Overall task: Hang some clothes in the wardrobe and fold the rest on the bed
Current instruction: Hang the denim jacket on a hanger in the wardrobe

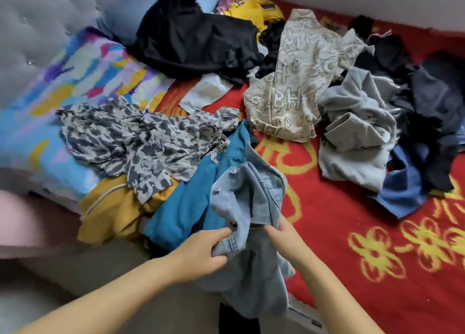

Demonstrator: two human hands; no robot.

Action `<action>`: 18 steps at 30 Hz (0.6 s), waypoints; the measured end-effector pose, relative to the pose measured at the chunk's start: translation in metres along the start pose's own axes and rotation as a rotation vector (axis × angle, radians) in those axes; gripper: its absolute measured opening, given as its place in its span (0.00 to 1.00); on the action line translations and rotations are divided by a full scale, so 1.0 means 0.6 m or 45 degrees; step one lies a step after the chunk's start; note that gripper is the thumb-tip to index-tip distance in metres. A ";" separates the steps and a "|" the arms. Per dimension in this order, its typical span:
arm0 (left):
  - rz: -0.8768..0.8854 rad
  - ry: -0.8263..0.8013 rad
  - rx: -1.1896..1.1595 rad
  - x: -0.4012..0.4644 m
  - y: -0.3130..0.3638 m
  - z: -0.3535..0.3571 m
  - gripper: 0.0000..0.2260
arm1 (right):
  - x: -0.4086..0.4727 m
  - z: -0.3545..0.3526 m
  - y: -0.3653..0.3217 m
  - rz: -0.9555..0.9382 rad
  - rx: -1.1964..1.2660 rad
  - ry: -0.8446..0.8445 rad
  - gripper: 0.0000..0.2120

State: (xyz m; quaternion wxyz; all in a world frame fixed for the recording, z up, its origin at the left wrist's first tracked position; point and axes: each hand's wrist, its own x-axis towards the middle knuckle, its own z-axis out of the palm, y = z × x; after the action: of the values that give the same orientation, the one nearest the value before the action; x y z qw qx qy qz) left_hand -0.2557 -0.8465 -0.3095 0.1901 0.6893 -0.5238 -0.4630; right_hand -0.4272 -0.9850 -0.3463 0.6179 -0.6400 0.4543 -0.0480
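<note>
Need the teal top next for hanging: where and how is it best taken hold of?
Take the teal top at its upper end beside the camouflage-print garment, coming from above. That end lies exposed; the lower right is covered by the denim jacket that both hands hold.

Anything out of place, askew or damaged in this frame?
Nothing damaged. Unfolded clothes lie strewn over the red patterned bedspread. Both the left hand and right hand grip the light blue denim jacket, bunched.
</note>
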 end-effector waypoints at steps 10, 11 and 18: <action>-0.205 0.101 0.181 -0.454 -0.162 0.039 0.04 | -0.180 0.264 -0.167 -0.536 -0.619 -0.482 0.28; -0.241 0.162 0.144 -0.509 -0.184 0.040 0.08 | -0.209 0.306 -0.187 -0.600 -0.587 -0.570 0.30; -0.464 1.030 -0.037 -0.762 -0.222 -0.064 0.15 | -0.365 0.518 -0.300 -0.806 -0.503 -1.175 0.23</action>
State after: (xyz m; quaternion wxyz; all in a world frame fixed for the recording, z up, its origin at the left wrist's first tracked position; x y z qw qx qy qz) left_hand -0.1609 -0.3941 -0.1891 0.3047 0.8933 -0.2706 -0.1893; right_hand -0.2675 -0.6442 -0.1590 0.5762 -0.8020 -0.0739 0.1388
